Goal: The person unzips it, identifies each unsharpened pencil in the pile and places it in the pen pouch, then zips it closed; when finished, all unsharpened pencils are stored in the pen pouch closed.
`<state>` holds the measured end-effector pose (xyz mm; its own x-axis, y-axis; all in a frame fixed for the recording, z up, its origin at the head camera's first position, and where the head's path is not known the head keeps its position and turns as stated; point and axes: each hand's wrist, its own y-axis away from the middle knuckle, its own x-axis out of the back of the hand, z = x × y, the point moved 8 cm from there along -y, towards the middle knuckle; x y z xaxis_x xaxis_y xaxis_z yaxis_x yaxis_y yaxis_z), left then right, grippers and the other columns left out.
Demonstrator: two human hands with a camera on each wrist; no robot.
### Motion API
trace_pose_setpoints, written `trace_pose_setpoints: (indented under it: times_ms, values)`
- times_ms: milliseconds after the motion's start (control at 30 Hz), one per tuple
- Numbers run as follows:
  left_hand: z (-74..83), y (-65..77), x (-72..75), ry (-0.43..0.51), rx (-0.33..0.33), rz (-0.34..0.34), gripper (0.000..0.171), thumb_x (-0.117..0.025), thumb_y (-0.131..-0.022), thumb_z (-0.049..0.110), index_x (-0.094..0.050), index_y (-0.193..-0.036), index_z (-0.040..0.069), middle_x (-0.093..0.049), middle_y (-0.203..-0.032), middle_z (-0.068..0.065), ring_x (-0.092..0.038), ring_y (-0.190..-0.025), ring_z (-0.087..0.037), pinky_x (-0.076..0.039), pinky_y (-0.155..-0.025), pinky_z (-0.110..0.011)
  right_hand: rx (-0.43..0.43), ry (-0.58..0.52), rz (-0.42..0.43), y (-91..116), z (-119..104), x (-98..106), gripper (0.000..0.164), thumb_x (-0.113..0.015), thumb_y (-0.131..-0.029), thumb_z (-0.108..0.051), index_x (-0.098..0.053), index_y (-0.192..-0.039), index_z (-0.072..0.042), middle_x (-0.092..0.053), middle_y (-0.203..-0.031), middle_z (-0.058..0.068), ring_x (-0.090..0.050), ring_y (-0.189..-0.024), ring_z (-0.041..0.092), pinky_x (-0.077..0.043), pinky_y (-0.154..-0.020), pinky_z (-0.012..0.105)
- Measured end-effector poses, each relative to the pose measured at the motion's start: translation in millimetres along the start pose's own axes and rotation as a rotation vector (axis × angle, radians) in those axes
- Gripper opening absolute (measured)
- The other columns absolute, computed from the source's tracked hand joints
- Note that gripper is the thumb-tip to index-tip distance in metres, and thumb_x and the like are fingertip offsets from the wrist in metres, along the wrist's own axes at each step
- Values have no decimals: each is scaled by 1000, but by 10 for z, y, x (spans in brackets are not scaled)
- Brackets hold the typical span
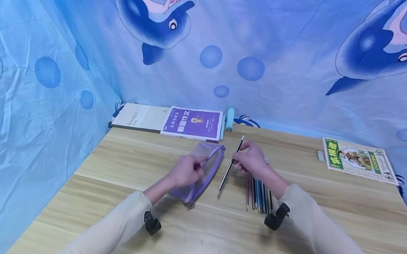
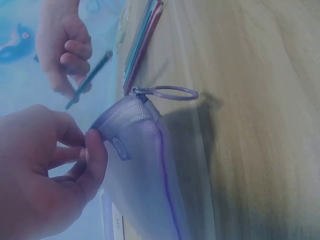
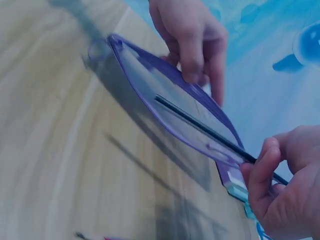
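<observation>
A translucent purple zippered pencil case [image 1: 214,169] is held by its near rim in my left hand [image 1: 186,171], thumb and fingers pinching the edge. Its mouth gapes wide in the right wrist view, and a ring pull [image 2: 172,93] hangs at one end. My right hand [image 1: 253,158] pinches a dark pencil [image 1: 230,165], tilted and raised off the table just right of the case. From the right wrist camera, the pencil [image 3: 200,126] appears across the case's open mouth; whether it touches is unclear. Several colored pencils [image 1: 259,195] lie in a bunch beneath my right forearm.
At the back left lie a pale book [image 1: 142,117] and a purple book [image 1: 193,123], with a light-blue object [image 1: 230,118] beside them. A green-and-white comic book [image 1: 359,160] is at the back right, next to a small grey piece [image 1: 320,155]. Dolphin-printed curtains [image 1: 278,98] surround the wooden table [image 1: 210,245].
</observation>
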<state>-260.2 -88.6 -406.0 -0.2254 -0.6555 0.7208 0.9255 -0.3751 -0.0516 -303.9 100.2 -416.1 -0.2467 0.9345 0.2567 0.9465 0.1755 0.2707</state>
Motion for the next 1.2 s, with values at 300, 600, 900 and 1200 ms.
trace_pose_setpoints:
  times_ms: [300, 600, 900, 1200]
  values:
    - [78, 23, 60, 2, 6, 85, 51, -64, -82, -5, -61, -132, -3, -64, -71, -2, -56, -57, -10, -52, -47, -23, 36, -115, 41, 60, -69, -297, 38, -65, -89, 0, -42, -120, 1, -66, -80, 17, -51, -45, 14, -43, -37, 22]
    - [119, 25, 86, 67, 0, 141, 51, -62, -81, -5, -61, -132, -5, -64, -68, -1, -56, -53, -9, -51, -46, -23, 43, -94, 25, 117, -51, -528, 35, -66, -87, 1, -45, -115, 1, -65, -77, 19, -52, -44, 16, -47, -37, 25]
    - [140, -6, 87, 158, 1, 142, 53, -60, -81, -8, -57, -134, -8, -66, -69, -4, -61, -49, -12, -54, -46, -25, 39, -72, -56, 106, -74, -535, 34, -62, -93, -1, -48, -123, 6, -68, -87, 25, -57, -47, 16, -49, -38, 24]
    - [100, -43, 149, 121, -2, 165, 51, -58, -80, -9, -60, -131, -7, -66, -67, -3, -61, -48, -12, -51, -43, -24, 29, 80, -27, 82, -22, 47, 28, -60, -97, -7, -52, -121, 5, -69, -97, 27, -66, -61, 25, -57, -50, 31]
